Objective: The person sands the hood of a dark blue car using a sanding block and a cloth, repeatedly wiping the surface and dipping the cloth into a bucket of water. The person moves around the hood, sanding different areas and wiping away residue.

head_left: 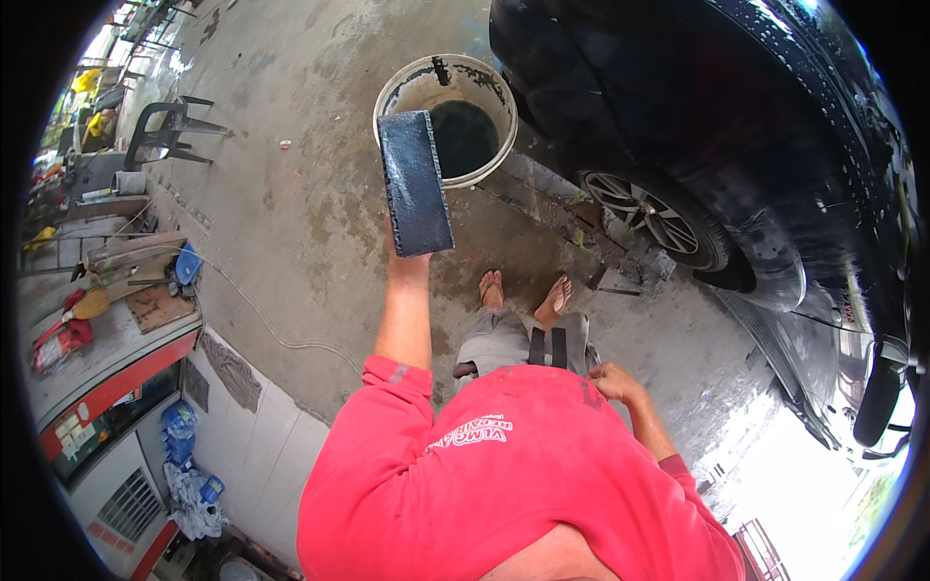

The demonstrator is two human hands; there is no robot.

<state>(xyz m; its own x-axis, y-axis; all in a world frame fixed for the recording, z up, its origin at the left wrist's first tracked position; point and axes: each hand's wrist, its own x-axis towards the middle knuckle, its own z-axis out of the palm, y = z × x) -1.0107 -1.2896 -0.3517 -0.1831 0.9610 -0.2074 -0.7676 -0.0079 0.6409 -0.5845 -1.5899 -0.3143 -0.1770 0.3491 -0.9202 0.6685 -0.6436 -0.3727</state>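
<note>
head view: left fingers, mostly hidden, hold a dark rectangular panel.

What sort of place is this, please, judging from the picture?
Probably a car workshop or washing yard, though I cannot be certain. A dark car stands beside a bucket of dark liquid on stained concrete, and the left hand holds a dark, flat panel.
</note>
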